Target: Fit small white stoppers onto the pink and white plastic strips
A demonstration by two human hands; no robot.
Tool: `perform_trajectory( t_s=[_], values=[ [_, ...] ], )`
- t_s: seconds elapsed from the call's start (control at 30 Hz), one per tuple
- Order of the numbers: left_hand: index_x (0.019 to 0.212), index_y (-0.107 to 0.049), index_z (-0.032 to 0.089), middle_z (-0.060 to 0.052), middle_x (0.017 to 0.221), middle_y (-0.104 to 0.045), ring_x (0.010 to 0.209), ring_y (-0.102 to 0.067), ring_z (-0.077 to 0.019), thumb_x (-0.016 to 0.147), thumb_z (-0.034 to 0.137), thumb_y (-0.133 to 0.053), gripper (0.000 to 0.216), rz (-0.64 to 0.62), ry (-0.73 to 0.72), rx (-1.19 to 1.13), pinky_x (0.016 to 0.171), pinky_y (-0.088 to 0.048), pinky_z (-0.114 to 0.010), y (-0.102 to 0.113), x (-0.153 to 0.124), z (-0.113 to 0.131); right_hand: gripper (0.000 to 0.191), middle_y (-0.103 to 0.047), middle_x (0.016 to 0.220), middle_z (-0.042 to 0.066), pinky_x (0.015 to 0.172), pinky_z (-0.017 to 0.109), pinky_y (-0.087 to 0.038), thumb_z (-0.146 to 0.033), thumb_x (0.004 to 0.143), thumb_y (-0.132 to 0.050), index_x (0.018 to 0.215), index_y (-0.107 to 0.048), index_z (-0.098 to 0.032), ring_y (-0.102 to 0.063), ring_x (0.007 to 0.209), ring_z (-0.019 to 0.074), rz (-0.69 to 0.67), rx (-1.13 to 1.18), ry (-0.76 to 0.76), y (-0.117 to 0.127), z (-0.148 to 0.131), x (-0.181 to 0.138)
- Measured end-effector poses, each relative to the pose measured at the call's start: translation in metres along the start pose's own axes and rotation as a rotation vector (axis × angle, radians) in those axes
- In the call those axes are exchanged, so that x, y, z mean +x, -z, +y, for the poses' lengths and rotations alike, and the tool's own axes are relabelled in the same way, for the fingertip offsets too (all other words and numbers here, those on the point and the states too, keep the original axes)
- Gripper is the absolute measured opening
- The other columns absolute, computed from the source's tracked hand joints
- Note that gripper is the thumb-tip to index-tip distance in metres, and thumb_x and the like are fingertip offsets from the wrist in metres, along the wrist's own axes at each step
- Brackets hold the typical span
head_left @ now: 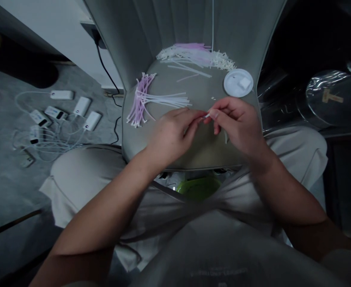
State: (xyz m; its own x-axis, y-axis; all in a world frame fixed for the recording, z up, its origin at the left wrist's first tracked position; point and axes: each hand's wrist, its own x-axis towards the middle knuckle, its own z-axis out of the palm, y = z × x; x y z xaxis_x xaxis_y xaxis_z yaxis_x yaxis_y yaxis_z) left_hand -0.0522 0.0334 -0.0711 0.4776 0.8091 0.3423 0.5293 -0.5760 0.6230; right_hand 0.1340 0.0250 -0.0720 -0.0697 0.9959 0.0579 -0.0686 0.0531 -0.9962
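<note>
Both my hands meet over the front of a grey chair seat (193,153). My right hand (238,123) is closed, with thumb and forefinger pinching a small white piece (207,115). Against the other end of that piece, the fingertips of my left hand (172,133) are pressed together; what they grip is mostly hidden. A short pale strip (226,137) shows below my right fingers; I cannot tell whether it is held. Left of my hands lie purple sticks with white ends (142,95) and a fan of white sticks (166,99). Tiny white bits (213,98) lie just beyond my fingers.
At the seat's back is a pile of white and purple sticks with small white connectors (225,61). A round white lid-like dish (238,83) holds a white block. White power banks (82,106) and tangled cables lie on the floor at left. Something green (198,188) sits under the chair.
</note>
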Motion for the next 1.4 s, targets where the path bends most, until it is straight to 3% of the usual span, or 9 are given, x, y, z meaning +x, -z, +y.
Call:
perform_trajectory(
  t_s=[0.37,0.57,0.77,0.9,1.07,1.4],
  values=[
    [0.098,-0.067,0.018,-0.001,0.079,-0.070,0.069,-0.063,-0.0132,0.099,0.028,-0.051,0.019,-0.102,0.022,0.023,0.065,-0.043,-0.026,0.001,-0.002,0.002,0.015,-0.069,0.068,-0.004,0.049,0.019,-0.047,-0.030,0.086,-0.076,0.081,-0.066,-0.020,-0.057,0.053,0.0062,-0.075,0.025,-0.043,0.002,-0.001,-0.001],
    [0.111,-0.065,0.019,-0.001,0.084,-0.071,0.070,-0.062,-0.0124,0.100,0.025,-0.048,0.021,-0.079,0.017,-0.040,0.066,-0.043,-0.026,-0.001,-0.002,0.002,0.011,-0.072,0.070,-0.005,0.050,0.022,-0.045,-0.027,0.093,-0.069,0.083,-0.065,-0.024,-0.055,0.051,0.0069,0.037,0.018,0.011,0.003,-0.003,-0.003],
    [0.095,-0.060,0.019,0.001,0.078,-0.064,0.072,-0.059,-0.0112,0.102,0.024,-0.045,0.017,-0.010,0.089,-0.205,0.072,-0.046,-0.025,-0.001,-0.003,0.007,0.008,-0.071,0.078,-0.004,0.054,0.023,-0.048,-0.027,0.092,-0.070,0.086,-0.066,-0.024,-0.058,0.058,0.0081,0.033,-0.053,0.056,-0.001,-0.005,-0.009],
    [0.089,-0.057,0.021,0.002,0.072,-0.057,0.065,-0.054,-0.0106,0.104,0.031,-0.042,0.024,0.060,0.084,-0.278,0.066,-0.045,-0.025,-0.003,-0.006,0.012,0.007,-0.073,0.091,-0.002,0.058,0.026,-0.051,-0.031,0.094,-0.068,0.088,-0.068,-0.026,-0.059,0.061,0.0092,0.029,-0.060,0.100,-0.003,-0.010,-0.014],
    [0.098,-0.063,0.021,-0.002,0.087,-0.069,0.079,-0.064,-0.0138,0.105,0.044,-0.040,0.034,0.064,0.101,-0.256,0.075,-0.051,-0.028,-0.004,-0.009,0.019,0.009,-0.074,0.100,0.000,0.069,0.031,-0.058,-0.034,0.094,-0.067,0.087,-0.066,-0.028,-0.064,0.068,0.0126,0.053,-0.078,0.097,-0.009,-0.021,-0.021],
    [0.103,-0.067,0.021,-0.004,0.097,-0.075,0.087,-0.069,-0.0136,0.105,0.042,-0.042,0.032,0.087,0.062,-0.297,0.082,-0.055,-0.028,-0.008,-0.011,0.021,0.008,-0.072,0.090,-0.003,0.074,0.025,-0.058,-0.020,0.094,-0.067,0.089,-0.071,-0.025,-0.067,0.075,0.0091,0.070,0.066,0.142,-0.012,-0.024,-0.025]
  ],
)
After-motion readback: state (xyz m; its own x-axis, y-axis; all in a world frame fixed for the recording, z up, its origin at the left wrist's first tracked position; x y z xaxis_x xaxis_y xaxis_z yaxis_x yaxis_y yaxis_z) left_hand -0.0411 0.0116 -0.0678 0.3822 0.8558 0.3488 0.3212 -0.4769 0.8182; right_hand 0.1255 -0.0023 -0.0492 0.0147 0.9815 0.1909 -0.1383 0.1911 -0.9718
